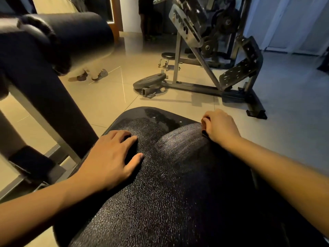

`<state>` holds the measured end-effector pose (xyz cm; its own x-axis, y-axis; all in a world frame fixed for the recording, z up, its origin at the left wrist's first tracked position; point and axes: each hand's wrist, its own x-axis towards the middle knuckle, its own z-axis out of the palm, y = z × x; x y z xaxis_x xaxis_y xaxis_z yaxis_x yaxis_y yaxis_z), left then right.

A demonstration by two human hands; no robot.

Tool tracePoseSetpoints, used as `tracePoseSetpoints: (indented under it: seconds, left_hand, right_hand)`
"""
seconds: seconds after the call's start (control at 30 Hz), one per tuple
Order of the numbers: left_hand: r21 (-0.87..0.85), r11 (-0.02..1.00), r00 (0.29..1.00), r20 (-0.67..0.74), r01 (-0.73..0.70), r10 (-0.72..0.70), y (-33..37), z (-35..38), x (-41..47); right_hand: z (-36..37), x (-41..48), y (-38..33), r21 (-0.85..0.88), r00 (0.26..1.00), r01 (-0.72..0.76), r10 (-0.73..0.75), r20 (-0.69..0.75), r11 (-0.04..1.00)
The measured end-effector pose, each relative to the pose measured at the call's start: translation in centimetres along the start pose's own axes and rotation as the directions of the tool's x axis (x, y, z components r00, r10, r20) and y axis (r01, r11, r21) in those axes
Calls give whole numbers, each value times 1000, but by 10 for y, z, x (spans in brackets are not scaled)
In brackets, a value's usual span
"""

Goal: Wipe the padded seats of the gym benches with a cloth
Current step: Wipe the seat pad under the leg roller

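Note:
A black padded bench seat (170, 175) with a grained, shiny surface fills the lower middle of the head view. My left hand (110, 157) rests on its left side, fingers spread and lightly bent, holding nothing. My right hand (219, 127) sits at the seat's right edge with its fingers curled round a small dark cloth (204, 132), of which only a strip shows under the knuckles. The far end of the seat looks wet and glossy.
A black roller pad (74, 38) on a grey frame stands close at the left. On the tiled floor ahead are a weight plate (149, 81), a small round stool (168, 56) and a large grey weight machine (213, 50). A pair of sandals (89, 76) lies further left.

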<state>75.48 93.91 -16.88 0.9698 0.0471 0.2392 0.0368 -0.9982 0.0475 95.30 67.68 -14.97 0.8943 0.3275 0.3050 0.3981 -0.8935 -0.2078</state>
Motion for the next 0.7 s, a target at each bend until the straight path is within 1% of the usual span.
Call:
tracePoseSetpoints:
  seconds: [0.03, 0.07, 0.13, 0.17, 0.23, 0.27, 0.3, 0.33, 0.37, 0.43, 0.47, 0.5, 0.53, 0.57, 0.6, 0.63, 0.7]
  left_hand:
    - [-1, 1000, 1000, 0, 5, -5, 0, -1, 0]
    - [-3, 1000, 1000, 2, 7, -7, 1, -1, 0]
    - [-6, 1000, 1000, 4, 2, -2, 0, -2, 0]
    - [-6, 1000, 1000, 4, 0, 0, 0, -2, 0]
    - [-8, 1000, 1000, 1, 0, 0, -1, -2, 0]
    - [-11, 1000, 1000, 3, -1, 1, -2, -2, 1]
    - [-14, 1000, 1000, 8, -7, 7, -3, -2, 1]
    - [-15, 1000, 1000, 12, -13, 13, -3, -2, 2]
    - [-14, 1000, 1000, 12, -15, 15, -3, -2, 2]
    - [-1, 1000, 1000, 7, -10, 10, -2, 0, 2]
    - [5, 1000, 1000, 5, -6, 6, -1, 1, 2]
    - [6, 1000, 1000, 4, -3, 3, -1, 1, 2]
    - [4, 1000, 1000, 4, -4, 4, -1, 0, 1]
    - [0, 1000, 1000, 4, -7, 7, -2, -1, 1]
    - [-2, 1000, 1000, 3, -11, 11, -2, -1, 1]
    - [-3, 1000, 1000, 2, -14, 14, -2, -2, 0]
    - [-7, 1000, 1000, -8, -8, 7, -1, -2, 0]
  right_hand:
    - [2, -4, -10, -22, 1000, 10, -10, -7, 1000]
    - [3, -9, -26, -5, 999, 44, -44, -6, 999]
    - [1, -21, -67, 142, 989, 130, -138, 53, 981]
    - [-1, -29, -88, 216, 970, 204, -226, 85, 955]
    - [-2, -45, -117, 281, 885, 392, -443, 145, 876]
    - [-1, -48, -119, 286, 840, 466, -520, 156, 837]
    - [-1, -45, -113, 280, 827, 491, -542, 149, 825]
    - [1, -35, -100, 255, 848, 470, -512, 135, 845]
    - [1, -22, -83, 220, 894, 399, -431, 125, 890]
    - [1, 8, -45, 117, 977, 185, -196, 86, 976]
    - [3, 18, -32, 99, 993, 104, -109, 52, 990]
    - [4, 21, -29, 97, 997, 66, -70, 31, 993]
    - [4, 18, -37, 93, 996, 81, -84, 31, 992]
    - [4, 10, -52, 110, 990, 126, -133, 55, 986]
    - [4, -1, -71, 165, 976, 185, -202, 88, 969]
    - [3, -14, -91, 223, 947, 268, -299, 116, 937]
    - [-2, -41, -122, 291, 836, 463, -522, 170, 837]
